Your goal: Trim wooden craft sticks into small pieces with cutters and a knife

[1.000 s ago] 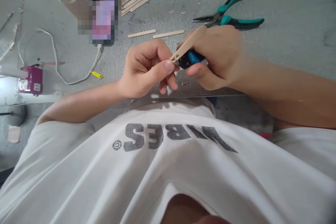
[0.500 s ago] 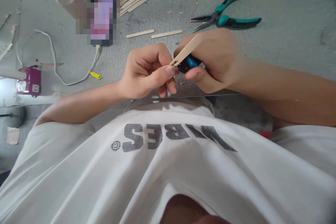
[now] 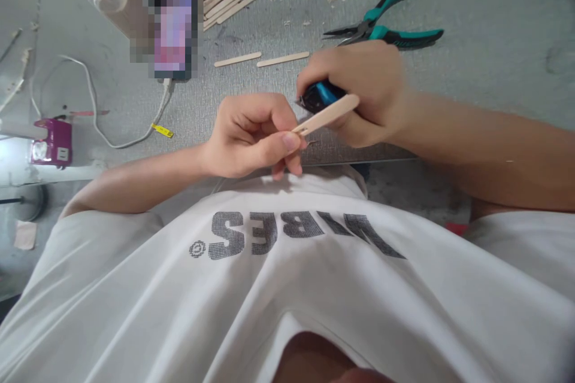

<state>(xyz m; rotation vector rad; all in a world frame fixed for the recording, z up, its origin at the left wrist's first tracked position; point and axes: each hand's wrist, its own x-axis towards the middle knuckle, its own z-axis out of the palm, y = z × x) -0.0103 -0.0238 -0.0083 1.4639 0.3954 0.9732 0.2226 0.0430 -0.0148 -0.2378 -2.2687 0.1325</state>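
Left hand (image 3: 251,137) — fingers curled, pinching one end of a wooden stick (image 3: 327,115). Right hand (image 3: 359,93) — fist closed round a blue-and-black cutter (image 3: 320,96), just behind the stick. Pliers (image 3: 386,27) lie near.

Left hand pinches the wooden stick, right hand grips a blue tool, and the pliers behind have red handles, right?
Not quite. The head view shows the pliers have teal handles, not red. The left hand does pinch the wooden stick and the right hand grips the blue tool.
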